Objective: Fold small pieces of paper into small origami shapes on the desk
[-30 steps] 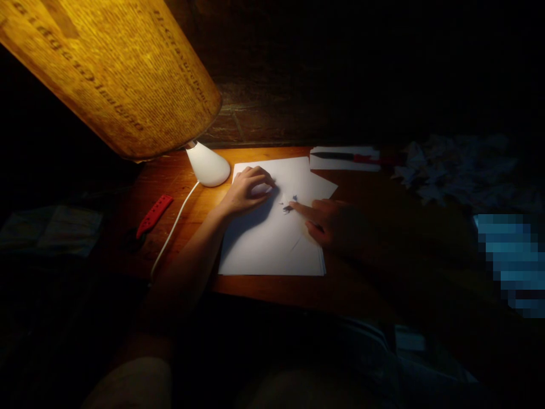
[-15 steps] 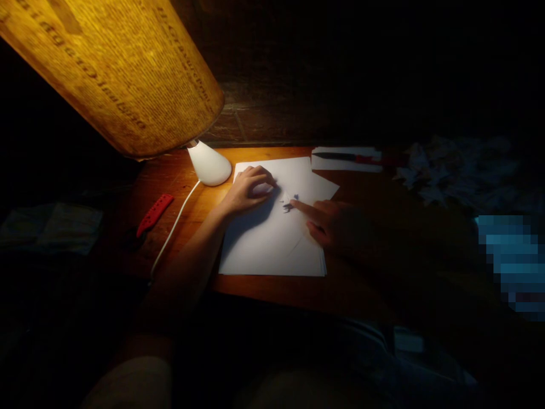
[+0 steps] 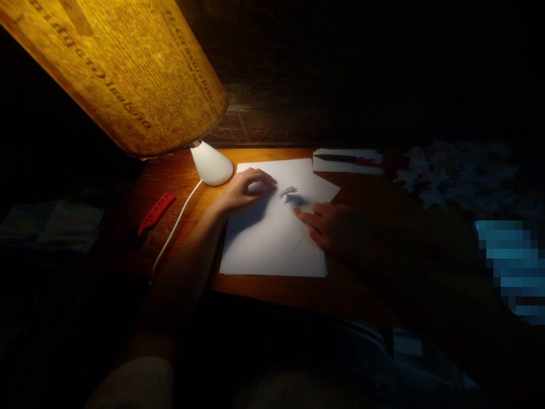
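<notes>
White paper sheets (image 3: 264, 244) lie stacked under both my hands. My left hand (image 3: 247, 190) rests on their left side, fingers curved and apart from the thumb, with nothing visible in it. A small folded white paper figure (image 3: 288, 192) with thin leg-like points is between the hands, a dark shadow at its lower right; it looks tilted or lifted off the sheet. My right hand (image 3: 326, 222) is just to its lower right, forefinger stretched out, the other fingers bent, holding nothing visible. That fingertip is apart from the figure.
A lamp with a printed yellow shade (image 3: 140, 74) and white base (image 3: 210, 165) stands at back left, its cord (image 3: 176, 224) running forward. A red-handled tool (image 3: 156, 213) lies left. Scissors or a knife (image 3: 340, 159) rest on white paper at the back; crumpled or folded papers (image 3: 455, 173) lie right.
The paper figure has shifted slightly up and left, away from my right forefinger, and turned. My right hand has drawn back a little; my left hand has hardly moved.
</notes>
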Motion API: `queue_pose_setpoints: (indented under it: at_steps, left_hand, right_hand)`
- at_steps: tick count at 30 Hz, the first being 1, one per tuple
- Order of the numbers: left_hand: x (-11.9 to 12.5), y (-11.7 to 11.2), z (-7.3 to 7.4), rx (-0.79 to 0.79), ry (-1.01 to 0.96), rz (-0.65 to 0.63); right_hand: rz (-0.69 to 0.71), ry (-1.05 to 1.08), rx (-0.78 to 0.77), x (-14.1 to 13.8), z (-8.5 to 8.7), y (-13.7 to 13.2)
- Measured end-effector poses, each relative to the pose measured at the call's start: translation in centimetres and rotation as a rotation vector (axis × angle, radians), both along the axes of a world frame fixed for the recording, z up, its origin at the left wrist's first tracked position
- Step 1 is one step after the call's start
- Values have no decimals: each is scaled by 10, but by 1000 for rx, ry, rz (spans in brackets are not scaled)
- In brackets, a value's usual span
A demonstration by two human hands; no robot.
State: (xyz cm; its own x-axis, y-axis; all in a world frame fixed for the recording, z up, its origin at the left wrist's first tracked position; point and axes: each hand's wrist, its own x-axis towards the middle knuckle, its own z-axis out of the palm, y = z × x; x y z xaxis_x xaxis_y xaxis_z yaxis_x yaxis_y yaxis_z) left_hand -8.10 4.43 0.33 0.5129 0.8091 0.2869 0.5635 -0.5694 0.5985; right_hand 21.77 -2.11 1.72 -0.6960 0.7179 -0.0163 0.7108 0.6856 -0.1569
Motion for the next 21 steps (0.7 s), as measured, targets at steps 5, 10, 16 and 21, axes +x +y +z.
queue_pose_setpoints:
  at_steps: [5,10,16,21]
  left_hand:
    - [-1,0,0,18,30,38]
    - [-1,1,-6,9,32,109]
    - [19,-7,-7,133,68,208]
    - [38,-12,-3,158,294,159]
  right_hand:
    - [4,26,-1,1,0,0]
    - [-6,48,-12,0,-2,1]
    - [-15,81,-7,-1,-1,1]
    - [-37,69,-37,-2,4,1]
